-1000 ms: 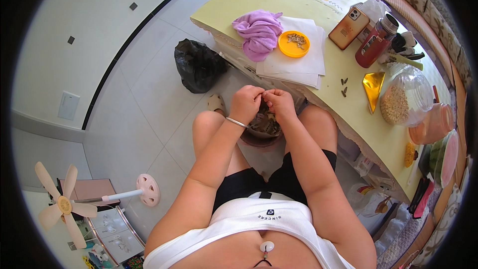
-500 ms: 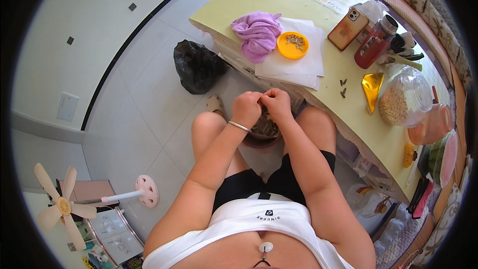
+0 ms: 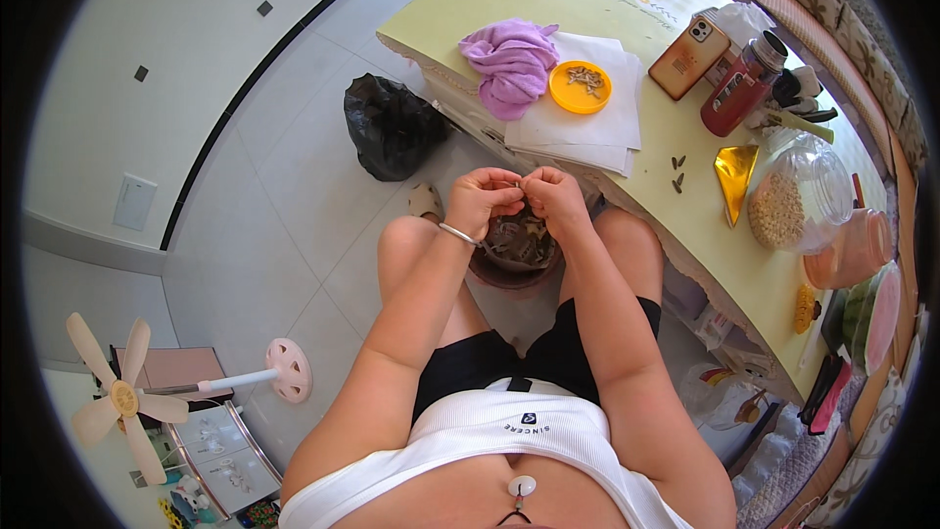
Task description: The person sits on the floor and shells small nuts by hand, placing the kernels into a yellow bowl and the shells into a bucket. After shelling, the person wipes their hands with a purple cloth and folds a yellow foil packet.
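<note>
My left hand (image 3: 478, 204), with a pale bracelet at its wrist, is closed in a pinch. A tiny pale, seed-like piece shows at its fingertips. Right beside it, my right hand (image 3: 555, 199) pinches too, its fingertips meeting the left ones; what it grips is too small to make out. Both hands are above a reddish-brown bin (image 3: 509, 279) between my knees, lined with a clear bag and holding dry, husk-like scraps. On the table at the right, a yellow dish (image 3: 562, 103) holds small seed-like pieces. Several dark seeds (image 3: 678, 181) lie loose on the tabletop.
The yellow-green table (image 3: 666, 235) bears a purple cloth (image 3: 509, 64), white paper (image 3: 622, 127), a phone (image 3: 688, 57), a red flask (image 3: 734, 93), gold foil (image 3: 734, 176) and a clear jar of pale kernels (image 3: 778, 211). A black bag (image 3: 392, 127) and fan (image 3: 124, 397) stand left.
Both hands have risen slightly away from me, showing more of the bin. The left fingers have turned and spread a little, still pinching beside the right hand.
</note>
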The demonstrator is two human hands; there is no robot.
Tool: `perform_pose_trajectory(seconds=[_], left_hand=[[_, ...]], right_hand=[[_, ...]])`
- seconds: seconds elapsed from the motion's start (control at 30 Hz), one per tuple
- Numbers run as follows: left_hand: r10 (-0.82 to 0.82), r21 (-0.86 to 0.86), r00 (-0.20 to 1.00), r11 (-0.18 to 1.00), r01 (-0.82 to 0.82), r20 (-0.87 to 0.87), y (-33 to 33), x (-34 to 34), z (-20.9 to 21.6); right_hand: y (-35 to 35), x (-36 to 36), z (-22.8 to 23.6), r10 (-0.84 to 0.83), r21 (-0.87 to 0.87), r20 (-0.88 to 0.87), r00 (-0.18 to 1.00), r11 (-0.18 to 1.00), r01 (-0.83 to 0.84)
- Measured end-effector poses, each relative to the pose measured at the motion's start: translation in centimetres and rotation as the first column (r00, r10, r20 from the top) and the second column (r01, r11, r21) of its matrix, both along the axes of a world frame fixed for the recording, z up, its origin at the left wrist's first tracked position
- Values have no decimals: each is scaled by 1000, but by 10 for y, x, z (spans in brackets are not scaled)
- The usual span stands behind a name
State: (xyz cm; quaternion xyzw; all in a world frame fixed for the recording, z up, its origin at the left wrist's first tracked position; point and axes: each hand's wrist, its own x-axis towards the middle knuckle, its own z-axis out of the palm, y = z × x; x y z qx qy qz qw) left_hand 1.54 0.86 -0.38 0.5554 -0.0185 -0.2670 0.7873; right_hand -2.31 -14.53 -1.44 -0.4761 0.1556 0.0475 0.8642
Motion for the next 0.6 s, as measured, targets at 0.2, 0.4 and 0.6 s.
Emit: perform_pose_trajectory(seconds=[0.2, 0.4, 0.6], left_hand=[[-29, -77, 979, 997, 14, -201, 4, 9, -10], [51, 108, 998, 993, -55, 46, 1, 12, -12], [-19, 350, 965, 934, -76, 261, -2, 5, -6]], right_hand=[[4, -1, 2, -51, -195, 59, 997, 979, 61], [4, 2, -8, -102, -405, 124, 987, 903, 145], [3, 1, -12, -75, -627, 120, 990, 767, 135]])
